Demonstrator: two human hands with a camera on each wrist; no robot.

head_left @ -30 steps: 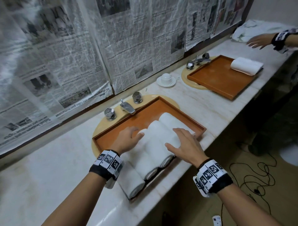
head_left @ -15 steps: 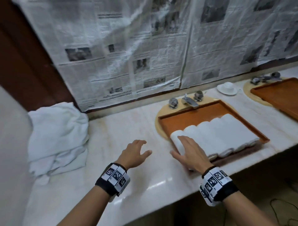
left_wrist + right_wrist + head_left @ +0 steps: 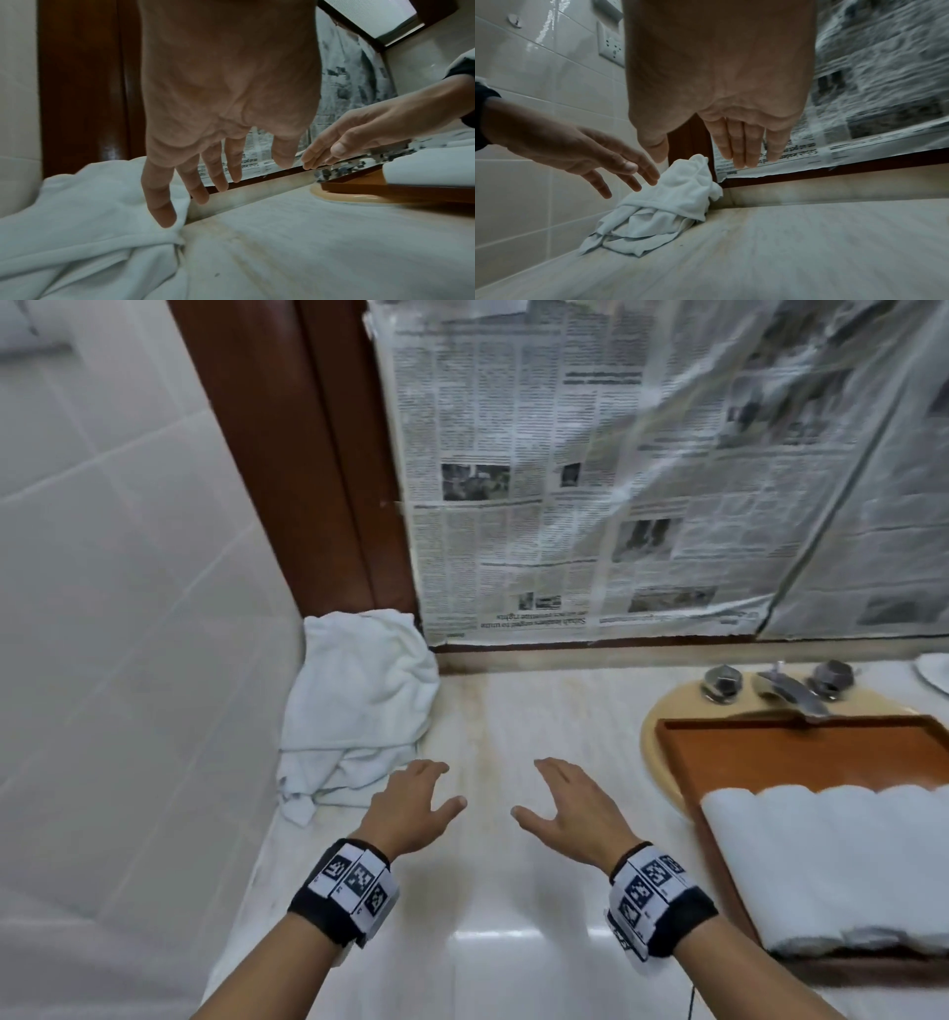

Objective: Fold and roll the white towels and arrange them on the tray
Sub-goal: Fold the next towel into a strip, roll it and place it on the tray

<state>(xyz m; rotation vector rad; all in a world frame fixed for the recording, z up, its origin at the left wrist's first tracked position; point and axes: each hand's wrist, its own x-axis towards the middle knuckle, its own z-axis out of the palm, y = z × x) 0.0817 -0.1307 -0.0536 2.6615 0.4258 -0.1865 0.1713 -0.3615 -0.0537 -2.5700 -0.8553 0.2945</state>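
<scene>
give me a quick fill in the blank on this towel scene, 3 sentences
1. The loose pile of towels lies in the corner on the person's ____ side.
2. The rolled towels lie in the orange ____.
3. The left hand and right hand both hold ____.

Missing words: left; tray; nothing

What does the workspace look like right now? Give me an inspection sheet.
Surface: pale marble counter, brownish stain streaks.
Job's things: rolled towels side by side in the orange tray; pile of unfolded towels in the left corner.
Clutter: nothing seen.
Hands: left hand and right hand empty, fingers spread, above the counter; left nearest the pile.
Cables: thin dark cord at the bottom edge.
Surroundings: tap, newspaper behind, tiled wall.
</scene>
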